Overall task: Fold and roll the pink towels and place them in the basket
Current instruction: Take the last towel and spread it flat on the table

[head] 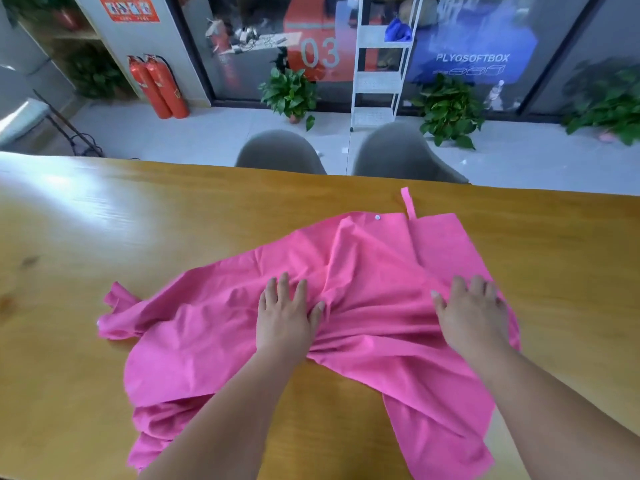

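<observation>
On the bench (104, 220) we see a pink towel (374, 265) spread out and rumpled, its near end draped toward the near edge. Both forearms reach forward from the bottom of the view, palms down. Our left hand (285, 317) lies flat on the towel's middle, fingers straight and slightly spread, cloth bunched in folds beside the thumb. Our right hand (472, 313) presses flat on the towel's right edge, fingers extended. The hands are apart, neither gripping. Two grey chairs (280, 154) stand beyond the bench.
</observation>
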Demonstrator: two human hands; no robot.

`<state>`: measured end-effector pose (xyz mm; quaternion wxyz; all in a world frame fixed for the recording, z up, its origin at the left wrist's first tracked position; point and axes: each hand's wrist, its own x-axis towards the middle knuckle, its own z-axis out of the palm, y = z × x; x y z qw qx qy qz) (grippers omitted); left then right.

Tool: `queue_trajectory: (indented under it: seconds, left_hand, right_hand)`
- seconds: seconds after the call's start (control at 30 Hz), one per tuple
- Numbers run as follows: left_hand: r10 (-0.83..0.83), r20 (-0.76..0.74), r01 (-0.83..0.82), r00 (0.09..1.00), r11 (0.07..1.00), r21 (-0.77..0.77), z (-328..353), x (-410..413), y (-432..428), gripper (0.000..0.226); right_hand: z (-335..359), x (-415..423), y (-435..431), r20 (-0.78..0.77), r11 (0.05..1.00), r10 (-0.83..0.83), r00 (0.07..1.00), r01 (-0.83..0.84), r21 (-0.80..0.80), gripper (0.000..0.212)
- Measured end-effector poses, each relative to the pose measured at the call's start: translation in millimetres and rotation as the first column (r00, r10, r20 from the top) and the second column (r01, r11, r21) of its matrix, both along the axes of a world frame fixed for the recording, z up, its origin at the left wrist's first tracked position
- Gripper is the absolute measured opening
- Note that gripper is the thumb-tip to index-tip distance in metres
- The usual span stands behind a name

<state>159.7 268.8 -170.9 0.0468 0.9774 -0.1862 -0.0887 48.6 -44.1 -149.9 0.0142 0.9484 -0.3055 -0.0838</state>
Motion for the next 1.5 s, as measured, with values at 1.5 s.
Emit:
queue_trajectory:
  seconds: [1.5]
  left_hand:
    - [-0.361, 0.226, 0.400, 0.905, 0.902, -0.163, -20.7, 100.2, -60.6, 0.051]
  right_hand:
    - [-37.4, 21.2, 43.4, 0.153, 0.961, 0.263, 0.953, -0.273, 0.050, 0.082]
